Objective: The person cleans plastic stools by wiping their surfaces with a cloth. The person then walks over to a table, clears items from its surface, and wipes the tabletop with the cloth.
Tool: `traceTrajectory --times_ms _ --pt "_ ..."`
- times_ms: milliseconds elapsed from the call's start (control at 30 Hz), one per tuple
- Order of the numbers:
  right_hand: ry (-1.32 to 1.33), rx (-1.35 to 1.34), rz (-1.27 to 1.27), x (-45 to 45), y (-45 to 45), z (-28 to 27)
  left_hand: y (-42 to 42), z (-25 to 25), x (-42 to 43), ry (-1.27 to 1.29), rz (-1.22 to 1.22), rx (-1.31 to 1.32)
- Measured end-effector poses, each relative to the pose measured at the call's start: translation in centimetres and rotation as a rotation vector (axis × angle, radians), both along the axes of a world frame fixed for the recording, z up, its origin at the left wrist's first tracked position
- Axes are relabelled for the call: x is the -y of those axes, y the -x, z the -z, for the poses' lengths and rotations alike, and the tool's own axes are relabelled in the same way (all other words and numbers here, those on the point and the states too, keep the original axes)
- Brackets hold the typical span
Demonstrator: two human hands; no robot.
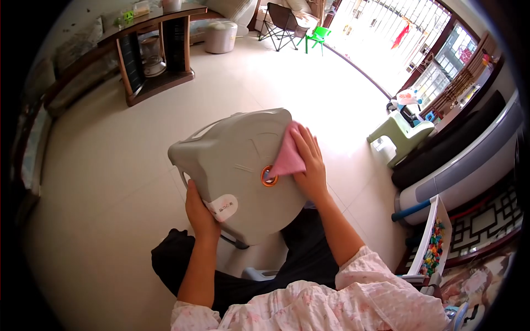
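A grey plastic stool (229, 140) is tilted up over my lap, its broad flat top facing me. An orange-rimmed hole (269, 176) sits near the middle of that top, and a pale label (223, 207) is stuck at the lower left. My left hand (200, 214) grips the stool's left edge, thumb on the near side, with the other fingers mostly hidden behind. Under my right hand (311, 165) a pink cloth (288, 155) is pressed against the right part of the top, its lower corner reaching the hole.
A pale green stool (400, 135) stands on the tiled floor to the right, before a toy vehicle (407, 105). Below it is a white tray (422, 237) of colourful small pieces. A wooden table (154, 55), a round pouf (221, 37) and a green chair (318, 36) stand farther back.
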State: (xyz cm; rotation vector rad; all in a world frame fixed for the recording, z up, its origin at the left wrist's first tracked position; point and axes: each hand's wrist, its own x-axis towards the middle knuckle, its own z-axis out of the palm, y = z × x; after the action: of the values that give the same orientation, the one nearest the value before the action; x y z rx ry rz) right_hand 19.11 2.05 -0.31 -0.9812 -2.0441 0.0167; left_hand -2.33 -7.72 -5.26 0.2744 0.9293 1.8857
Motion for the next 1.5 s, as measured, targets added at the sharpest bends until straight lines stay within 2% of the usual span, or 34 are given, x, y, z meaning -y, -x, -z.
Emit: traceTrajectory --times_ms 100,200,333,467,533,567,600,633,667,767,867,933,1033,1267,1433,1500 --pt "0.050 -0.092 0.025 3.4 -1.6 3.3 0.2 -0.7 -0.3 0.005 0.004 0.025" --pt "0.041 0.006 0.055 7.4 -2.0 5.3 0.5 -0.3 -0.7 0.010 -0.005 0.015" --pt "0.089 0.122 -0.099 11.0 -0.1 5.3 0.2 -0.7 -0.9 0.042 -0.018 -0.001" --pt "0.168 0.208 -0.340 11.5 4.1 1.2 0.4 -0.1 -1.0 -0.008 -0.018 0.011" --pt "0.187 0.256 -0.442 10.0 6.3 -0.2 0.8 0.4 -0.8 0.045 0.010 -0.224" --pt "0.104 0.229 -0.478 9.0 7.5 -0.6 1.1 3.6 -1.1 -0.072 0.010 -0.251" --pt "0.021 0.202 -0.515 8.1 8.3 -1.2 1.1 4.2 -1.2 -0.189 0.010 -0.278" --pt "0.020 0.199 -0.520 7.3 8.7 -2.1 0.8 4.9 -0.9 -0.225 0.033 -0.166" --pt "-0.027 0.197 -0.510 6.5 9.2 -2.9 -0.1 2.7 -0.3 -0.262 0.056 -0.053" --pt "-0.080 0.181 -0.461 3.5 9.4 -4.4 -0.5 0.7 0.3 -0.127 0.031 -0.131" --pt "-0.106 0.152 -0.280 -0.2 7.5 -4.9 0.4 1.2 0.0 -0.045 0.075 -0.049" --pt "-0.121 0.121 -0.118 -2.4 5.5 -3.7 0.3 1.0 -0.1 -0.042 0.056 -0.030" --pt "-0.034 0.074 -0.017 -2.6 2.5 -1.9 0.3 0.6 -0.3 -0.024 0.015 -0.002" --pt "0.087 0.042 0.014 4.3 -1.6 3.4 0.5 0.0 -0.8 0.031 -0.059 0.034" --pt "0.143 0.117 -0.164 10.3 0.7 3.7 0.9 0.7 -1.3 0.018 -0.045 0.005" --pt "0.164 0.158 -0.318 11.2 2.5 2.7 0.9 0.7 -1.2 0.022 -0.047 -0.005"
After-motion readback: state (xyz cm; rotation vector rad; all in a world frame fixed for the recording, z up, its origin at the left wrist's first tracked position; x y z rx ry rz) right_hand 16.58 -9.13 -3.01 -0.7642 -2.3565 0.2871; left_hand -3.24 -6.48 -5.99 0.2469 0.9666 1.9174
